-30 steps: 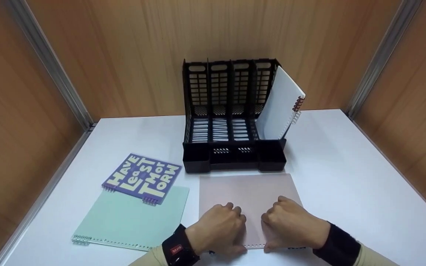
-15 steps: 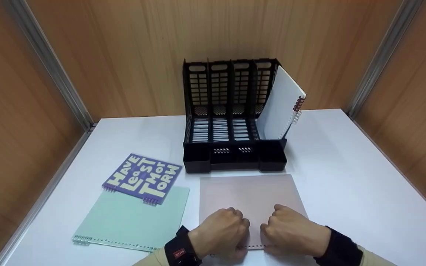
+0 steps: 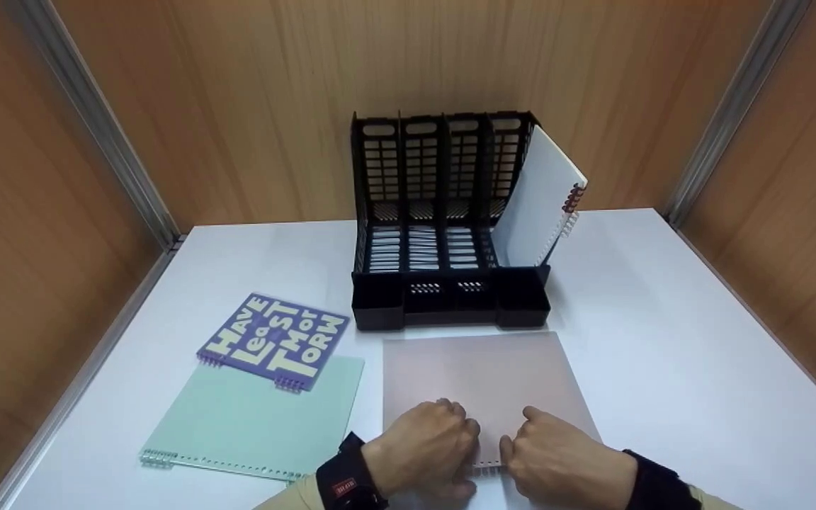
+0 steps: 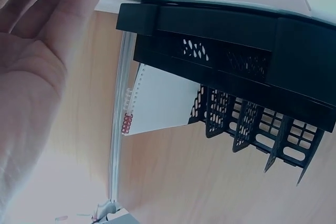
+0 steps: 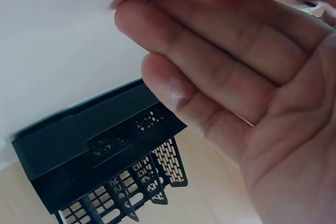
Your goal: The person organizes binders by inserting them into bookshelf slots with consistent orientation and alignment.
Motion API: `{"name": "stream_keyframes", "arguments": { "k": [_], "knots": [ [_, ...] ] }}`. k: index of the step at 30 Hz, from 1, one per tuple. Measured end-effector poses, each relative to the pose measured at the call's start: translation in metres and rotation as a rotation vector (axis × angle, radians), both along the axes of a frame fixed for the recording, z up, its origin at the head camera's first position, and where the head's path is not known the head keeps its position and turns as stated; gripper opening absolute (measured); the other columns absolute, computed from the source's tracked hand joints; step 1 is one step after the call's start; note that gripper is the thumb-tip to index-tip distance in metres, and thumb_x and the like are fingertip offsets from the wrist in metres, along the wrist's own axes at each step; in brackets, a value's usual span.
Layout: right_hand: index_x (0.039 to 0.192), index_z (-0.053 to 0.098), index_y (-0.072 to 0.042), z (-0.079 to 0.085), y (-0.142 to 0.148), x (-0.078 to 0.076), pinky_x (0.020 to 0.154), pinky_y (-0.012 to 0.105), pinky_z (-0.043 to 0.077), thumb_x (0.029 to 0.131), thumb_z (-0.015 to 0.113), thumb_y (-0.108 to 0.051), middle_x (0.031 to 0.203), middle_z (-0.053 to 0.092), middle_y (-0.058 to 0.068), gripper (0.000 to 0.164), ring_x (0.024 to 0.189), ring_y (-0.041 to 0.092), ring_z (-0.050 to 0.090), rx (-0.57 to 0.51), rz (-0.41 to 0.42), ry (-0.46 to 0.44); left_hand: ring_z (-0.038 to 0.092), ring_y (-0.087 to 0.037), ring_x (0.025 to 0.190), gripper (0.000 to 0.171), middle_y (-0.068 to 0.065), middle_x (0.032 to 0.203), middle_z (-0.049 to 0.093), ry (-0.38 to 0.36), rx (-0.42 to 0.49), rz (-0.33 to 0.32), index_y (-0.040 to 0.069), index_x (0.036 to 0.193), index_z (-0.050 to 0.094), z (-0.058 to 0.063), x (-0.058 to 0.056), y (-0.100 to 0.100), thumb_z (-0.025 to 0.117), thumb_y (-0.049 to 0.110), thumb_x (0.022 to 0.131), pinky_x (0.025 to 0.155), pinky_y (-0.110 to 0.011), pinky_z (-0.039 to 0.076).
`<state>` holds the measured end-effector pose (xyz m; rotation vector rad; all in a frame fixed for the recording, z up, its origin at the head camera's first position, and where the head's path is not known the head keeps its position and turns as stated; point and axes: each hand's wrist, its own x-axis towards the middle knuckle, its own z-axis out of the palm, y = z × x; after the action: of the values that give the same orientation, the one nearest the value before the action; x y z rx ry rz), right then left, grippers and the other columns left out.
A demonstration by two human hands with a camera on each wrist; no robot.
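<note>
Sliding down-frame, the right hand (image 3: 569, 462), straight-fingered against the pale-pink rectangular notebook (image 3: 482, 379), bares its rings (image 3: 487, 470), seemingly easing access; I can't tell whether the left hand (image 3: 426, 443) grips.

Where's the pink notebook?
In the head view, the pink notebook lies right of the green notebook, in front of the rack, partly covered by the left hand and right hand.

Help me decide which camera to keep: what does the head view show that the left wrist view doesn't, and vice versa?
Only the head view: the purple notebook, lying partly on the green notebook.
Only the left wrist view: the palm side of the left hand.
Both: that hand, part or all of the pink notebook, the rack and the white notebook standing in it.
</note>
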<state>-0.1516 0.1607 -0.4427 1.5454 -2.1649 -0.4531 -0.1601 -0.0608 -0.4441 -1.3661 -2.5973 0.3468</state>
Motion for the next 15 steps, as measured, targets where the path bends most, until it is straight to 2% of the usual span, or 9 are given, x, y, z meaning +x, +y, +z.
{"name": "stream_keyframes", "arguments": {
  "k": [2,3,6,10,13,15],
  "knots": [
    [0.062,0.049,-0.018,0.001,0.001,-0.001,0.054,0.028,0.022,0.066,0.071,-0.019,0.044,0.033,-0.008,0.022,0.042,0.01,0.019,-0.019,0.01,-0.006,0.047,-0.01,0.06,0.028,0.006,0.068,0.053,-0.009,-0.012,0.035,0.021,0.08,0.064,0.003,0.003,0.001,0.073,0.048,0.083,0.054,-0.023,0.043],
    [0.061,0.048,-0.019,0.002,0.002,-0.002,0.054,0.028,0.019,0.066,0.07,-0.018,0.044,0.032,-0.008,0.023,0.043,0.009,0.016,-0.032,0.019,-0.008,0.047,-0.01,0.059,0.022,0.006,0.067,0.053,0.009,-0.022,0.043,0.021,0.08,0.065,0.004,0.005,0.001,0.074,0.041,0.082,0.052,-0.023,0.043],
    [0.06,0.043,-0.019,0.004,0.003,-0.004,0.054,0.027,0.013,0.065,0.07,-0.016,0.045,0.028,-0.01,0.028,0.046,0.009,0.011,-0.081,0.048,-0.025,0.045,-0.009,0.054,0.011,0.007,0.063,0.051,0.128,-0.056,0.05,0.022,0.075,0.064,0.008,0.011,0.003,0.075,0.025,0.078,0.047,-0.024,0.039],
    [0.061,0.041,-0.019,0.009,0.004,-0.005,0.055,0.026,0.011,0.063,0.073,-0.017,0.047,0.027,-0.011,0.032,0.047,0.009,0.009,-0.14,0.063,-0.076,0.043,-0.009,0.05,0.017,0.008,0.058,0.049,0.325,-0.07,0.034,0.023,0.067,0.061,0.016,0.017,0.004,0.073,0.024,0.078,0.043,-0.025,0.033],
    [0.061,0.041,-0.019,0.015,0.005,-0.003,0.055,0.025,0.012,0.064,0.075,-0.023,0.048,0.028,-0.011,0.034,0.047,0.008,0.011,-0.201,0.063,-0.102,0.044,-0.01,0.051,0.021,0.007,0.058,0.047,0.401,-0.057,0.036,0.022,0.065,0.059,0.025,0.021,0.003,0.07,0.024,0.084,0.045,-0.026,0.032],
    [0.061,0.042,-0.018,0.02,0.004,-0.002,0.054,0.025,0.013,0.066,0.076,-0.028,0.049,0.029,-0.011,0.035,0.047,0.008,0.013,-0.242,0.059,-0.086,0.044,-0.01,0.052,0.023,0.007,0.058,0.047,0.427,-0.043,0.032,0.022,0.066,0.058,0.031,0.022,0.002,0.067,0.023,0.086,0.047,-0.026,0.032]
  ]
}}
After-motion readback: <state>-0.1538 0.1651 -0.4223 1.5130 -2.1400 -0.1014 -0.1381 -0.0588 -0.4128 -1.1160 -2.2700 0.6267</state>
